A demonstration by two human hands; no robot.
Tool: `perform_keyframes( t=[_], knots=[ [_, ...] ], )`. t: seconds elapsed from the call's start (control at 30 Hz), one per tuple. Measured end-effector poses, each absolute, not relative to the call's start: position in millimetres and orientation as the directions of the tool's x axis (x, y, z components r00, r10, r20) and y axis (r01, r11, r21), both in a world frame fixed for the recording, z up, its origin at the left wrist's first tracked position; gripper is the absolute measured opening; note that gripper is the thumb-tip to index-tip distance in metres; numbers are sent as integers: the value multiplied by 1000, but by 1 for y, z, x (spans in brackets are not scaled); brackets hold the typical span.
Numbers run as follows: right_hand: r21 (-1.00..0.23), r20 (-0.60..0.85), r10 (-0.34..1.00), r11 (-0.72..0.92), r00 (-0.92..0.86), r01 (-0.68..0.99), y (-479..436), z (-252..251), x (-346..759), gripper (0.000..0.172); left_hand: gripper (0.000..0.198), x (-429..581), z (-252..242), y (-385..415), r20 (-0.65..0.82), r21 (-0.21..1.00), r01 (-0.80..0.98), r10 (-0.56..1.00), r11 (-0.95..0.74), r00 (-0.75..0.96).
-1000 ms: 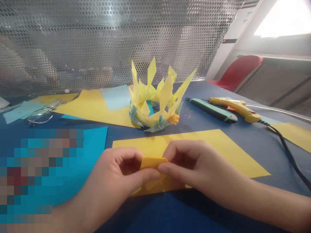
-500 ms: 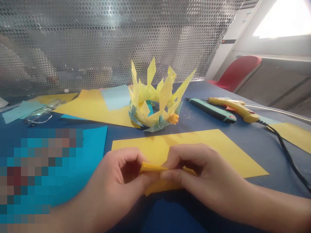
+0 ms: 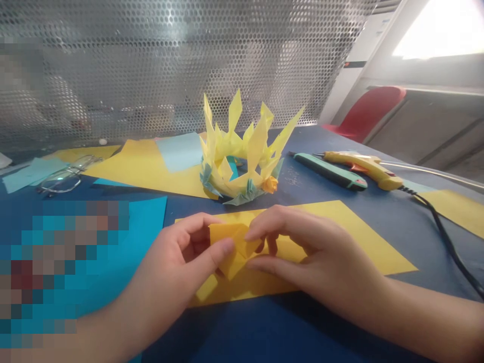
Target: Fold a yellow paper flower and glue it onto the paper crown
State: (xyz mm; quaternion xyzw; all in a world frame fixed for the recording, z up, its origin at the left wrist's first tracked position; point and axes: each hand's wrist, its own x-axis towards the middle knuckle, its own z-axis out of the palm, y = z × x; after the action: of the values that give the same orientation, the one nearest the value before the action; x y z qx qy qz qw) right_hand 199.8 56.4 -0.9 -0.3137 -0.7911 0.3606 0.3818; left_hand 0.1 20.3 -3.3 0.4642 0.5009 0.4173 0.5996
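A small piece of folded yellow paper (image 3: 230,252) is tilted up between my hands, its creased flaps facing me. My left hand (image 3: 181,257) grips its left side, thumb in front and fingers behind. At the right edge, my right hand (image 3: 310,247) has its index fingertip on the front and other fingers behind, while the thumb stands a little apart below. Under both hands lies a flat yellow sheet (image 3: 351,242). Just beyond stands a pale yellow paper crown (image 3: 240,189) with tall points, blue-green folded pieces and an orange paper flower (image 3: 270,185).
A green utility knife (image 3: 328,171) and yellow glue gun (image 3: 363,166), with a black cord (image 3: 442,237), lie at right. Glasses (image 3: 64,181) and yellow paper (image 3: 147,171) are at back left, a blue sheet (image 3: 147,222) nearer. A perforated metal panel (image 3: 170,65) bounds the back.
The folded paper has been turned up, so its creased face shows. My right hand has loosened its pinch, thumb coming away from the paper, and both hands have risen slightly.
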Motion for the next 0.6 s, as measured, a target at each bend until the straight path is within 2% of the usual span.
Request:
perform_keyframes(
  t=[0.13,0.3,0.4,0.53,0.6],
  knots=[
    [-748,434,725,621,-535,234,56,4,199,10,13,-2,-4,19,-186,982,-13,972,190,146],
    [-736,432,725,627,-537,254,57,5,198,6,16,-2,-6,20,-164,986,-2,977,165,136],
    [-741,424,726,622,-541,255,57,3,198,3,8,-2,-7,21,-178,984,26,976,176,123],
    [-732,414,722,626,-555,269,58,3,198,5,24,-1,-7,21,-190,982,37,978,188,86],
    [-739,404,726,617,-556,270,58,4,198,7,23,-1,-7,20,-151,988,56,986,147,71]
  ],
)
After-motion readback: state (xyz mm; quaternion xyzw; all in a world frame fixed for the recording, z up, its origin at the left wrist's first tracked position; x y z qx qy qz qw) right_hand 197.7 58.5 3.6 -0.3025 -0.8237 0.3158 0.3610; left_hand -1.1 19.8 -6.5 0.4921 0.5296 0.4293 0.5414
